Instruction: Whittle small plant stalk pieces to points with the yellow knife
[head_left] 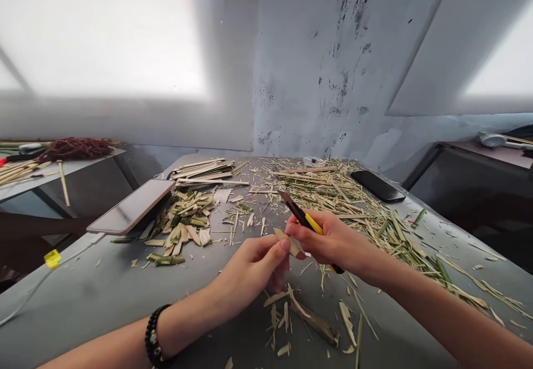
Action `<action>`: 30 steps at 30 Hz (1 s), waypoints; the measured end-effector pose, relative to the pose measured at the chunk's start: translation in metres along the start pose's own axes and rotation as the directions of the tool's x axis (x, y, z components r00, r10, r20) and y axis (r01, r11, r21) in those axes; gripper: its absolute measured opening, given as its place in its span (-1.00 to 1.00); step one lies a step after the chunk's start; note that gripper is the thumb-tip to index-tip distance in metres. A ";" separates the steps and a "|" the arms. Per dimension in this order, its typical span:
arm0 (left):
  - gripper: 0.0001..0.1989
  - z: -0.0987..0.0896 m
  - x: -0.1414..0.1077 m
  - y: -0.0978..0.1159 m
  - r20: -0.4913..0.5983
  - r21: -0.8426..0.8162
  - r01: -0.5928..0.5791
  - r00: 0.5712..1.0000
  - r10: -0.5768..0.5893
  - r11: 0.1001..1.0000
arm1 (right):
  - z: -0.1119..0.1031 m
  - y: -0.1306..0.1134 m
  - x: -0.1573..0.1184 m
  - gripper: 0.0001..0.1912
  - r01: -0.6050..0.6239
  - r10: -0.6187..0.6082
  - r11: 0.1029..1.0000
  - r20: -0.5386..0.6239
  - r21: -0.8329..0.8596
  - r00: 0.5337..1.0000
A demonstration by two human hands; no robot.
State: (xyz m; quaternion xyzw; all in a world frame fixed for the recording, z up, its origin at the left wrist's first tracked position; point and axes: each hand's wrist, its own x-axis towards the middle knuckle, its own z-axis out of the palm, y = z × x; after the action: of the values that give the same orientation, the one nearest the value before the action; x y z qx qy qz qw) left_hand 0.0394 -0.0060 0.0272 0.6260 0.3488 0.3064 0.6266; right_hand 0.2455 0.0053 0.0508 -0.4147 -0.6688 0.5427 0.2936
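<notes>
Between the thumb and fingers of my left hand [258, 261] is a small flat piece of bamboo [287, 240], pale on its face. My right hand [333, 241] grips a yellow and black utility knife [307, 219], its blade pointing up and to the left, away from the bamboo piece. The right fingers are close beside the piece; whether they touch it I cannot tell. Below both hands lie a darker bamboo strip [314, 319] and several curled shavings [346, 322] on the grey table [125, 297].
Short bamboo pieces [187, 219] are heaped at the left, with longer sticks [208, 170] behind them. A white phone [133, 205] with a cable leans beside the heap. Thin splinters [391, 236] cover the right side, near a black phone [377, 186]. A wall stands behind.
</notes>
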 end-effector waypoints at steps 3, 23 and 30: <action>-0.47 -0.002 0.004 -0.002 -0.072 -0.004 -0.002 0.997 0.002 1.000 | 0.002 0.003 0.000 -0.67 0.048 -0.053 0.993 -0.052 -0.104 0.997; -0.68 -0.011 0.001 0.006 0.190 0.089 0.156 0.967 -0.170 0.984 | 0.005 0.019 -0.012 -0.88 0.088 -0.119 0.974 -0.139 -0.206 0.983; -0.67 -0.009 0.004 0.012 0.118 -0.047 0.189 0.976 -0.183 0.981 | -0.009 0.031 -0.018 -0.48 0.125 -0.425 0.658 -0.229 -0.742 0.876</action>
State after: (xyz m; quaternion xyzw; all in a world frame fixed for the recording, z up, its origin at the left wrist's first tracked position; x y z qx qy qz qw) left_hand 0.0347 0.0029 0.0391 0.5886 0.3609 0.2206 0.6890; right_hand 0.2694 -0.0037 0.0237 -0.4842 -0.8095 0.0998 0.3168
